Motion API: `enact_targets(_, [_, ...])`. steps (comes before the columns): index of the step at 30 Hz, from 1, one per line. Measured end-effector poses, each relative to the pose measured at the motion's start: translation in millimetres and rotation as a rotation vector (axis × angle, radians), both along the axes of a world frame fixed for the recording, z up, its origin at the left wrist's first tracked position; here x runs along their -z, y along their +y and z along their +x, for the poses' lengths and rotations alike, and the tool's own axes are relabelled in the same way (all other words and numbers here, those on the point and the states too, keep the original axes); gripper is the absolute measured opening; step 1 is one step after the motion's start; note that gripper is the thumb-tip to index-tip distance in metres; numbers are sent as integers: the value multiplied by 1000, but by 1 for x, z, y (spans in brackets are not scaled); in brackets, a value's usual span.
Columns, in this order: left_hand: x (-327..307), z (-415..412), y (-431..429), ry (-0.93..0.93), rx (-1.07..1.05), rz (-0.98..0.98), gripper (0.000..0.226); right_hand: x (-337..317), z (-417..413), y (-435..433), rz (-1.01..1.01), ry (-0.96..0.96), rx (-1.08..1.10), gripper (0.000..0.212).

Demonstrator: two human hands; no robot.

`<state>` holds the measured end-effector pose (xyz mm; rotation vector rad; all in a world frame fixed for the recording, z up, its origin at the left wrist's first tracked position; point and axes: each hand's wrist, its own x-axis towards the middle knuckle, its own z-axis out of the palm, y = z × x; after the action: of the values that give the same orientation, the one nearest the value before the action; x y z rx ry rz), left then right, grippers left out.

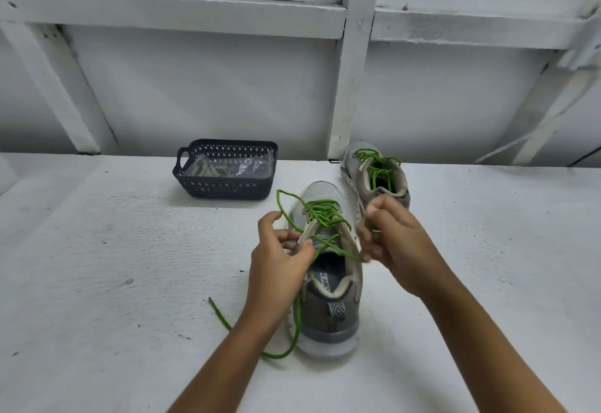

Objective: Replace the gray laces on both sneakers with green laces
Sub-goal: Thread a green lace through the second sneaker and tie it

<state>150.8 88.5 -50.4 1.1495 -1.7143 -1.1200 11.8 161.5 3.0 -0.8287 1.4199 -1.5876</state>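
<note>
mesh sneaker (320, 191), perforated plastic basket (224, 186).

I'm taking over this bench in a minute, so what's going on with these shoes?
A person is threading a green lace through the near sneaker. Their left hand grips that sneaker at its tongue; the right hand, blurred, seems to pinch the lace on the other side. One loose end trails on the white table. The far sneaker is already laced in green, and pale laces lie in the dark basket.
</note>
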Motion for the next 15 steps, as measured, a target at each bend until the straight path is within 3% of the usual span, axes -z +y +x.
enact_targets(3, [1, 2, -1, 9, 3, 3, 60, -1, -16, 10, 352, 561, -216, 22])
enact_targets(6, [2, 3, -1, 4, 8, 4, 59, -10, -25, 19, 593, 985, -432, 18])
enact_targets(10, [3, 3, 0, 6, 16, -5, 52, -11, -13, 15, 469, 1375, -211, 14])
enact_targets(12, [3, 3, 0, 2, 21, -19, 48, -12, -1, 8, 357, 1426, -77, 20])
enact_targets(15, [3, 2, 1, 5, 19, -30, 44, -5, 11, -9, 300, 1512, -70, 28])
